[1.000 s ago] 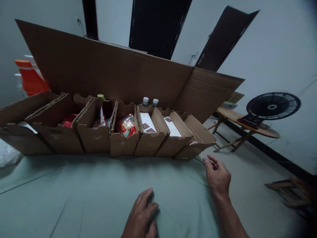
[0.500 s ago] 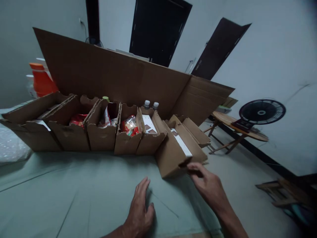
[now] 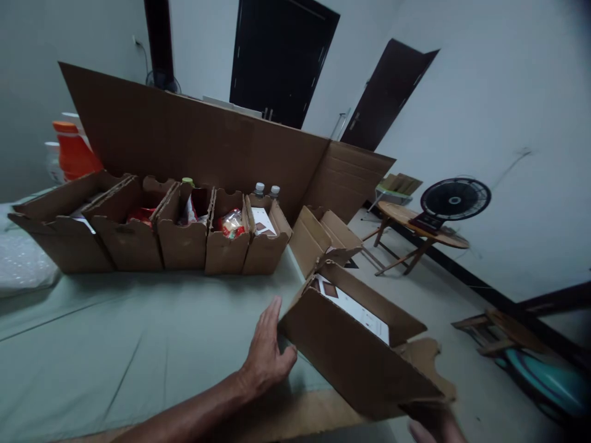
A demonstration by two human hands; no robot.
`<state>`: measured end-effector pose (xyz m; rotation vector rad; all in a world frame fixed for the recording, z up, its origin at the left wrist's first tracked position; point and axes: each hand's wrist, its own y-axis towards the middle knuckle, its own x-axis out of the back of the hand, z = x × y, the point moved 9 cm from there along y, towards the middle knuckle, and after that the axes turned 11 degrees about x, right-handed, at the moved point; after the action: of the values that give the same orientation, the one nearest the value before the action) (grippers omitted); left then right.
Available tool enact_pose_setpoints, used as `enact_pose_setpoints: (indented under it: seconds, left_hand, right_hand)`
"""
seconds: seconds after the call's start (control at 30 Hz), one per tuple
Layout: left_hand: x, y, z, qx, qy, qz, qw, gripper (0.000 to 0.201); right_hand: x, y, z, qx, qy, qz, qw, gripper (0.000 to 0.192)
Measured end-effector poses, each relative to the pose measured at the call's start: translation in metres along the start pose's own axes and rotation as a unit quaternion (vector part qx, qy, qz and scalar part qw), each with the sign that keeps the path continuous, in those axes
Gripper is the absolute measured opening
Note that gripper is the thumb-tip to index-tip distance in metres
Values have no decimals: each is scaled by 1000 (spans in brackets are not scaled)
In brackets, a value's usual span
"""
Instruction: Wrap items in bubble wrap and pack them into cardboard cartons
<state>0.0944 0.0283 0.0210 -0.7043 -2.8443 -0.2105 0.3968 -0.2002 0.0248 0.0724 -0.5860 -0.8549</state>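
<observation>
My right hand [image 3: 436,424], partly cut off at the bottom edge, grips the near end of a cardboard box [image 3: 351,351]; its fingertips are hidden. This open-topped box lies at an angle over the table's right edge. Inside it stands a flat white carton [image 3: 353,307] with brown pictures. My left hand [image 3: 268,347] is open beside the box's far left corner, fingers stretched and thumb apart. Whether it touches the cardboard I cannot tell.
A row of cardboard bins [image 3: 182,246] holding packets stands along the back, before a tall cardboard panel [image 3: 198,135]. More bins [image 3: 307,240] sit at the table's far right. Beyond are a fan [image 3: 455,200] on a wooden table [image 3: 399,221] and a stool [image 3: 494,332].
My right hand has pulled the box with the white carton out of the right-hand group, toward me and to the right. My left hand has moved slightly forward, close to the box.
</observation>
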Motion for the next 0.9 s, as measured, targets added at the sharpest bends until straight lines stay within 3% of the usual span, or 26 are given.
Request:
enact_pose_setpoints:
  seconds: [0.07, 0.13, 0.23, 0.37, 0.5, 0.67, 0.9]
  left_hand:
    - [-9, 4, -6, -6, -13, 25, 1000, 90]
    - [-5, 3, -7, -10, -17, 6, 1000, 87]
    - [16, -7, 0, -21, -1, -50, 999, 83]
    - [53, -18, 10, -36, 23, -123, 992, 78]
    - [83, -17, 19, -6, 41, -178, 983, 75]
    - [113, -26, 29, 30, 42, -229, 972, 70]
    - [142, -35, 39, 56, 30, -246, 967, 73]
  right_hand:
    - [-34, 1, 16, 13, 2, 39, 999, 85]
    - [-65, 11, 39, 38, 21, 70, 997, 71]
    - [-108, 37, 65, 65, 61, 116, 989, 63]
    - [-164, 72, 81, 86, 109, 139, 981, 64]
    - [-214, 82, 95, 116, 145, 152, 971, 64]
    - [-252, 70, 113, 123, 158, 179, 963, 65]
    - [-281, 59, 137, 113, 161, 210, 958, 61]
